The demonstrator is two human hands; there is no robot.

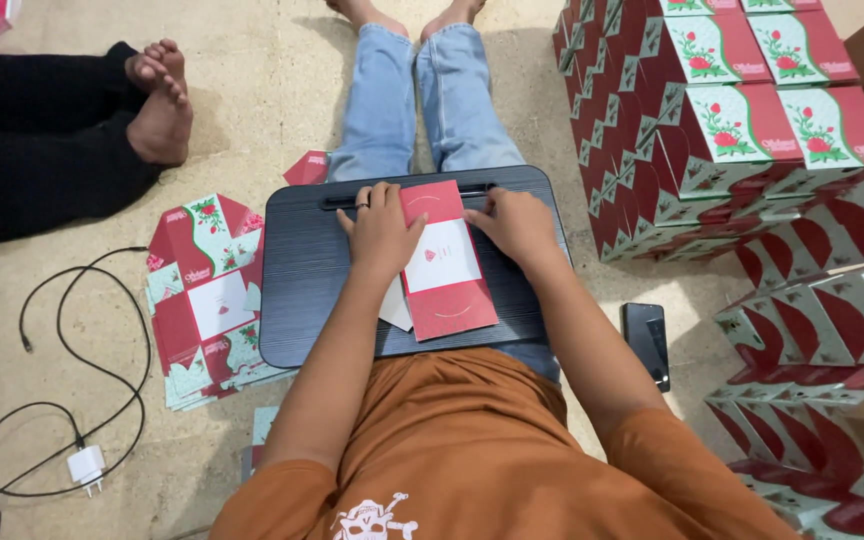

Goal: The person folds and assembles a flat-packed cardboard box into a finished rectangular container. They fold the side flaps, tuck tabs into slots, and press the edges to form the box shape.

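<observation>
A flat red and white carton blank (444, 262) lies folded on a dark lap tray (302, 280) across my legs. My left hand (382, 230) presses flat on its left side, fingers spread, a ring on one finger. My right hand (514, 222) rests on its upper right edge, fingers curled down onto the tray. Neither hand lifts the carton; both press it against the tray.
A stack of unfolded flat cartons (207, 300) lies on the floor to the left. Assembled red and green boxes (732, 130) are piled at right. A black phone (645, 340) lies by my right side. A charger cable (72, 400) trails left. Another person's feet (157, 95) rest at upper left.
</observation>
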